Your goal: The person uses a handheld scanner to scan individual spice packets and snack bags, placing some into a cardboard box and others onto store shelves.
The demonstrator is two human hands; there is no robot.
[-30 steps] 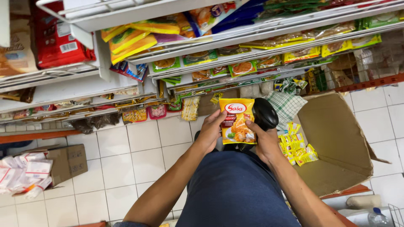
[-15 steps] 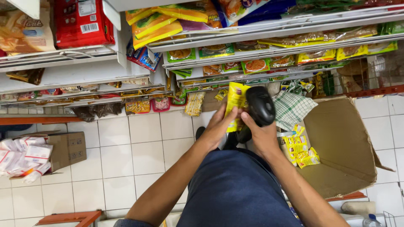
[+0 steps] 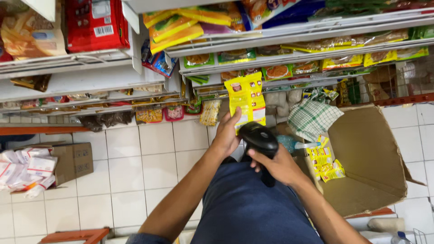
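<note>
Where the white floor tiles meet the left edge, a small cardboard box (image 3: 72,161) sits beside a heap of white-and-red packets (image 3: 25,169). Centre: left hand (image 3: 227,134) holds a yellow packet (image 3: 246,98) upright in front of the shelves (image 3: 289,58), fingers clamped on its lower edge. Just right, touching distance, right hand (image 3: 281,166) grips a black handheld scanner (image 3: 259,139), fingers wrapped round its handle, head near the packet. Further right, 1 large open carton (image 3: 366,158) holds more yellow packets (image 3: 324,163); a green checked cloth (image 3: 312,118) lies at its rim.
</note>
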